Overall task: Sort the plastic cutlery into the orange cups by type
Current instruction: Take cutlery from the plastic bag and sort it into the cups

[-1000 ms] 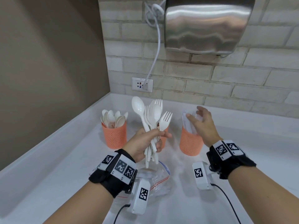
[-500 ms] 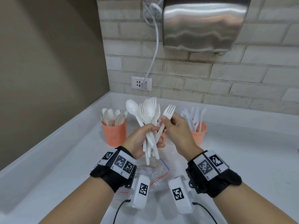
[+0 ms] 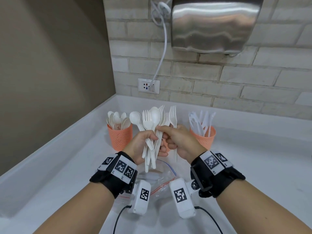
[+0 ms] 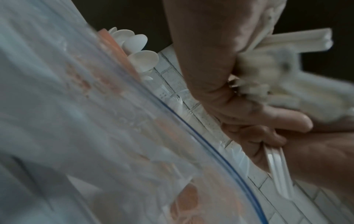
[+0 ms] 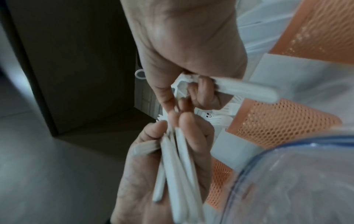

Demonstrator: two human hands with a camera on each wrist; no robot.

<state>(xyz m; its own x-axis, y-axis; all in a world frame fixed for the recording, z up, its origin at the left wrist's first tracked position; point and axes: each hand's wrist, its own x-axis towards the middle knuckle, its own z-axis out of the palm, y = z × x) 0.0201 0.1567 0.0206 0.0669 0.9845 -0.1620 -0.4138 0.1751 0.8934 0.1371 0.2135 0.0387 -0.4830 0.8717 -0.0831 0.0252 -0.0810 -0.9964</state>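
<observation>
My left hand grips an upright bundle of white plastic spoons and forks above the counter. My right hand is against the bundle: its curled fingers hold one white fork, and thumb and forefinger pinch another piece in the bundle. In the right wrist view the fork handle lies across the right hand's fingers. An orange cup of spoons stands at the left, an orange cup of knives at the right. A third orange cup with forks is mostly hidden behind my hands.
A clear zip bag lies on the white counter under my wrists. The brown wall bounds the left side. At the back are the brick wall, a socket with a white cable, and a steel hand dryer.
My right hand came back from over the knife cup to the bundle and drew out a fork. It now holds that fork in its fingers and pinches the bundle again.
</observation>
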